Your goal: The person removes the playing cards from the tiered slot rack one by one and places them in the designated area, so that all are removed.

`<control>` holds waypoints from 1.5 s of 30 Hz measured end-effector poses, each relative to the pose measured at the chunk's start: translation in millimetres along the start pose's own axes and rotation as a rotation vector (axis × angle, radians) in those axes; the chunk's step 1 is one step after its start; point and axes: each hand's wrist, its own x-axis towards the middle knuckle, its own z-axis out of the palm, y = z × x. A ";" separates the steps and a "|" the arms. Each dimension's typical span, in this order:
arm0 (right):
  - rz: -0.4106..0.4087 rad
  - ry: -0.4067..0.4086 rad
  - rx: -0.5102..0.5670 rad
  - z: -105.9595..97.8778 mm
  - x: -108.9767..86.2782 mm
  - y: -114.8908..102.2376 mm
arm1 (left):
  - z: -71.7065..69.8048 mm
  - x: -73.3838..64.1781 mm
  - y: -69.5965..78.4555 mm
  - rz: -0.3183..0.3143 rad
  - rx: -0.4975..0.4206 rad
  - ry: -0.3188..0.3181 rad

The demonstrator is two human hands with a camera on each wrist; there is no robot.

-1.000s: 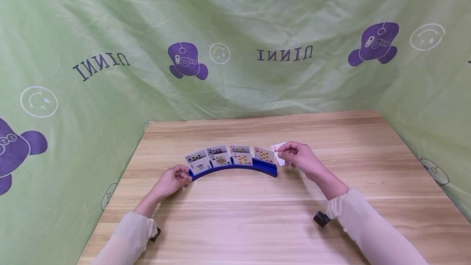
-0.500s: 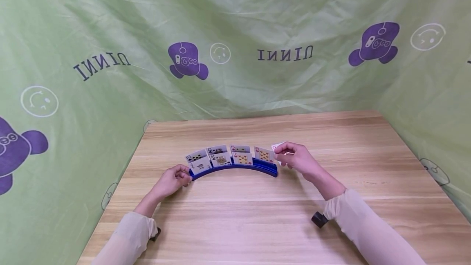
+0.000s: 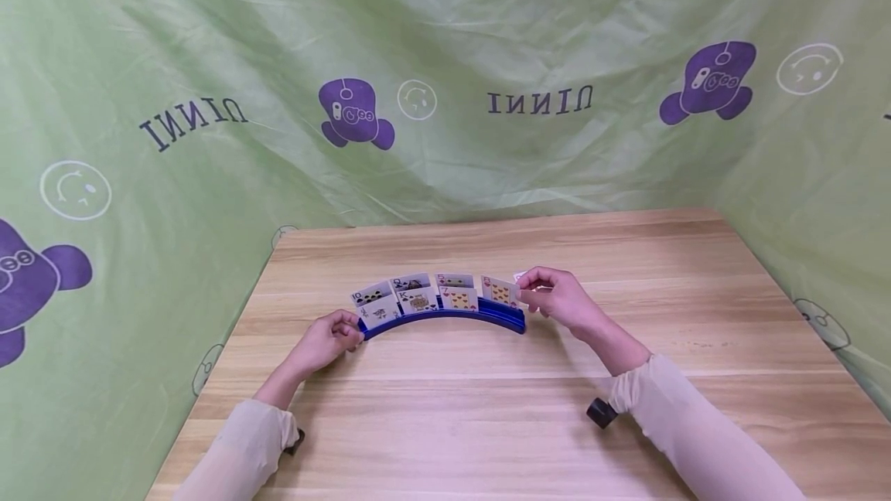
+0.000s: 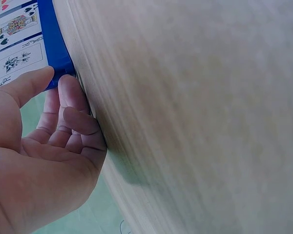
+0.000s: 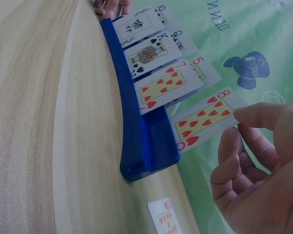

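A curved blue card holder (image 3: 445, 315) stands on the table with playing cards upright in two rows. In front are a joker (image 5: 138, 27), a king (image 5: 153, 53) and a seven of hearts (image 5: 168, 86); behind them show a ten (image 3: 370, 296), a queen (image 3: 409, 284) and a five (image 3: 455, 281). My left hand (image 3: 329, 342) grips the holder's left end, thumb on top. At the right end, my right hand (image 3: 560, 301) pinches the outer edge of the eight of hearts (image 5: 205, 119), which leans in the rear row. The front slot before that card is bare.
Another red card (image 5: 165, 217) lies on the wooden table (image 3: 445, 416) just right of the holder, mostly hidden by my right hand in the head view. A green printed cloth (image 3: 445, 168) hangs around the table's back and sides.
My right hand has moved slightly left, onto the edge of the eight of hearts, and covers more of the loose red card. The left hand and the holder have stayed in place.
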 end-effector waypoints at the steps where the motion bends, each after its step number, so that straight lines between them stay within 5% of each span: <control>1: -0.002 0.000 -0.001 0.0 0.2 -0.2 | 0.1 0.0 -0.1 0.004 0.001 0.001; 18: -0.057 0.072 -0.084 -11.1 4.7 -3.1 | -0.8 0.4 0.0 0.000 0.000 -0.005; 45: -0.059 0.097 -0.043 -30.6 14.3 -7.1 | 0.5 -1.4 1.0 -0.010 0.016 0.006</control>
